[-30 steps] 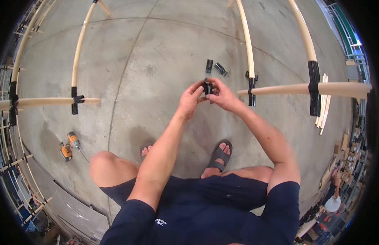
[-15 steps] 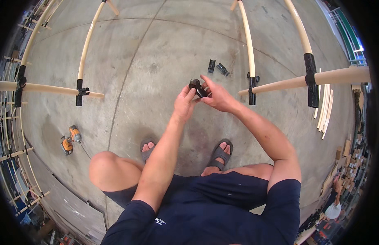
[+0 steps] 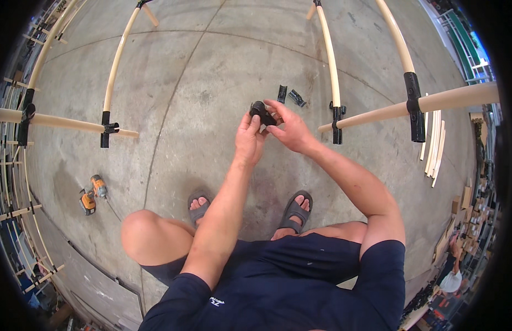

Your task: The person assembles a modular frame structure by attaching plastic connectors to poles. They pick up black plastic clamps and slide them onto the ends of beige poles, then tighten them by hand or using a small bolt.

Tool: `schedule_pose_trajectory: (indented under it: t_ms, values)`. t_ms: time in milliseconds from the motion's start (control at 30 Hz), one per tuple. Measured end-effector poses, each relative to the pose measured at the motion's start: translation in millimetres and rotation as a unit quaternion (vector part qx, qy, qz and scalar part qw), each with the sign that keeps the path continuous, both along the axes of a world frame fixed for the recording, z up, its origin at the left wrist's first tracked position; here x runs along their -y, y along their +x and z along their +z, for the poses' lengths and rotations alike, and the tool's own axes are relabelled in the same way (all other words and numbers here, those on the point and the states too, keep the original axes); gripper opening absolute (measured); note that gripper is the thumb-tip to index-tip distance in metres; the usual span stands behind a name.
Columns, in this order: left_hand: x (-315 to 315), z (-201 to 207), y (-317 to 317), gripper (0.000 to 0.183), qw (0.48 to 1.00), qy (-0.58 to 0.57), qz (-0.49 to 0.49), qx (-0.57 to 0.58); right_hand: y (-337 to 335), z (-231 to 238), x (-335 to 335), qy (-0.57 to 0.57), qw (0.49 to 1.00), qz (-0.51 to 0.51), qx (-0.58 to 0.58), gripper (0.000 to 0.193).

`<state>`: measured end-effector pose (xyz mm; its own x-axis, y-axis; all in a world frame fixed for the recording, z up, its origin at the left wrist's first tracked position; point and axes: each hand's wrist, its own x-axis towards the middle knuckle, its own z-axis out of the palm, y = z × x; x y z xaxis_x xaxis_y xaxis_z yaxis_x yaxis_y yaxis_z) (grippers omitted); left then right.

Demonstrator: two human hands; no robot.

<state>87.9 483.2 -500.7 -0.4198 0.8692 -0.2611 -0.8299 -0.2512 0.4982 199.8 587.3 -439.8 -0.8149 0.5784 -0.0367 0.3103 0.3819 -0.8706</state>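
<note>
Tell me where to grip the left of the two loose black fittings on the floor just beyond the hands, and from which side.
Likely best: pinch the left fitting across its middle, by the long sides, from above and slightly left. It is longer than wide, pointing nearly straight ahead, and the other fitting lies close on its right.

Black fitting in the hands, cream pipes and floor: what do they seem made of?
Black fitting: dark, slightly shiny; coated metal or plastic, I can't tell which.
Cream pipes: smooth, evenly coloured, softly glossy, so probably plastic or plastic-coated.
Floor: probably concrete, dull grey and mottled, with long thin joint lines.
</note>
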Motion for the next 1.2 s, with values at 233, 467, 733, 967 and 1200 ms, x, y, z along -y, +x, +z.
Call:
schedule_pose_trajectory:
  t_ms: [233, 467, 733, 967, 1200]
  values:
    - [-17, 4, 9, 0.035, 0.972, -0.076, 0.08, -0.207, -2, -5, -6, -0.096, 0.995, -0.013, -0.032, 0.07]
    - [-12, 9, 3, 0.039, 0.992, -0.011, -0.001, -0.128, -6, 7, -12, -0.066, 0.997, -0.006, -0.045, 0.06]
    - [-16, 26, 0, 0.036, 0.975, 0.001, 0.017, -0.221, -8, 32, -12, 0.003, 0.997, 0.0, -0.078, 0.049]
    - [-23, 66, -13, 0.034, 0.968, 0.073, -0.002, -0.242, -13, 51, -21, -0.15, 0.978, -0.041, -0.141, 0.048]
    - [-32, 87, -17, 0.036, 0.942, 0.054, 0.05, -0.326, -20, 90, -25, -0.27, 0.949, -0.094, -0.132, 0.045]
